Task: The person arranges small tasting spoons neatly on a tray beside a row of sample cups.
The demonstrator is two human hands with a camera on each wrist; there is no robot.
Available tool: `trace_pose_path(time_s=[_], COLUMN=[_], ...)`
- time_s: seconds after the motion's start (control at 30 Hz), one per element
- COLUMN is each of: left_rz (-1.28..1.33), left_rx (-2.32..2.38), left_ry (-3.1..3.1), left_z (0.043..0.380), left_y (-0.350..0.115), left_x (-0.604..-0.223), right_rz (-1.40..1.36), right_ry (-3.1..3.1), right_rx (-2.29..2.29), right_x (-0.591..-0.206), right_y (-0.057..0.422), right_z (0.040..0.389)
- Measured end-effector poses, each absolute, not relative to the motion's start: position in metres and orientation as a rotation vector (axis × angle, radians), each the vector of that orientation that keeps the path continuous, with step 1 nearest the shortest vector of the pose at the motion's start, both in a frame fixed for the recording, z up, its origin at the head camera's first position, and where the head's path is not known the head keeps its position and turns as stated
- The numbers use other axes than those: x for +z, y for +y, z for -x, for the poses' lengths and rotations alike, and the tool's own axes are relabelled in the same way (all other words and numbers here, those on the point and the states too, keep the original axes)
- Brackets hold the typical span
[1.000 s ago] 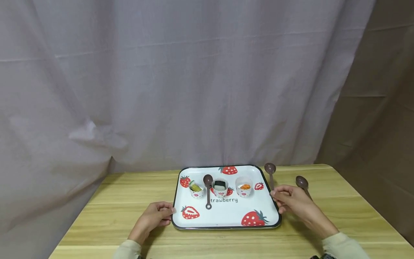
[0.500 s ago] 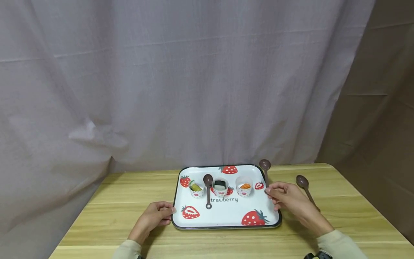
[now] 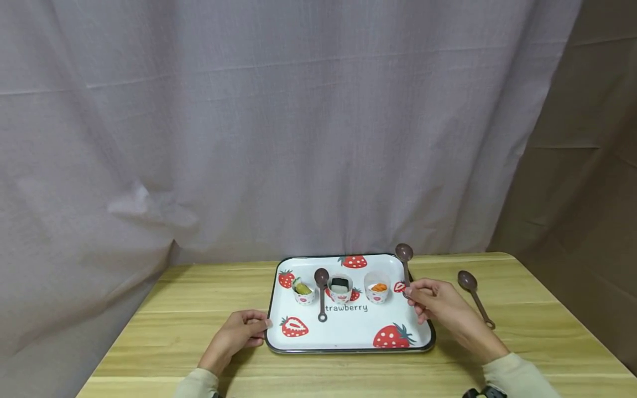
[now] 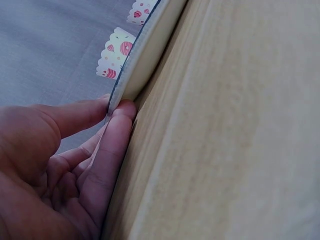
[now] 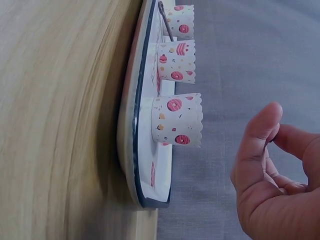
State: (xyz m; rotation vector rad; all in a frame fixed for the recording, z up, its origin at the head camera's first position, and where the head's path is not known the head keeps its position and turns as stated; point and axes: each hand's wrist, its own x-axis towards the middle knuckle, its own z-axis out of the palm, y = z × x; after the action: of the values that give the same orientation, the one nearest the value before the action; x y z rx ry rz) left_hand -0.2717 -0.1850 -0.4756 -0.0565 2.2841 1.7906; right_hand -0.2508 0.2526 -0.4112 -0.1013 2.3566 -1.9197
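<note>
A white strawberry-print tray (image 3: 343, 334) with a dark rim lies on the table. My left hand (image 3: 242, 333) pinches its left edge, thumb on the rim and fingers under it, as the left wrist view shows. Between thumb and fingers my right hand (image 3: 433, 303) holds the handle end of a brown spoon (image 3: 404, 253), bowl pointing away, over the tray's right side. In the right wrist view the right hand (image 5: 277, 170) is raised above the tray, the spoon mostly hidden by the fingers. A second brown spoon (image 3: 322, 298) lies on the tray between the left and middle cups.
Three patterned paper cups stand on the tray: the left cup (image 3: 305, 298) with green food, the middle cup (image 3: 340, 297) with a black-and-white piece, the right cup (image 3: 377, 297) with orange food. Another brown spoon (image 3: 476, 298) lies on the table to the right. A grey curtain (image 3: 318, 138) hangs behind.
My right hand has moved left with the spoon, from beside the tray's right edge to over its right side. The left hand stays at the tray's edge.
</note>
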Motion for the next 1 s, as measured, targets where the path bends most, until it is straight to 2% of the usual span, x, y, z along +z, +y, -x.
trace_pose_path(time_s=[1.0], left_rz=[0.067], left_rx=[1.776], left_ry=[2.31], left_z=[0.272], left_y=[-0.185], left_x=[-0.477], right_rz=[0.129], right_ry=[2.328], right_rx=[-1.886], right_x=[-0.411], right_y=[0.229], right_z=[0.253])
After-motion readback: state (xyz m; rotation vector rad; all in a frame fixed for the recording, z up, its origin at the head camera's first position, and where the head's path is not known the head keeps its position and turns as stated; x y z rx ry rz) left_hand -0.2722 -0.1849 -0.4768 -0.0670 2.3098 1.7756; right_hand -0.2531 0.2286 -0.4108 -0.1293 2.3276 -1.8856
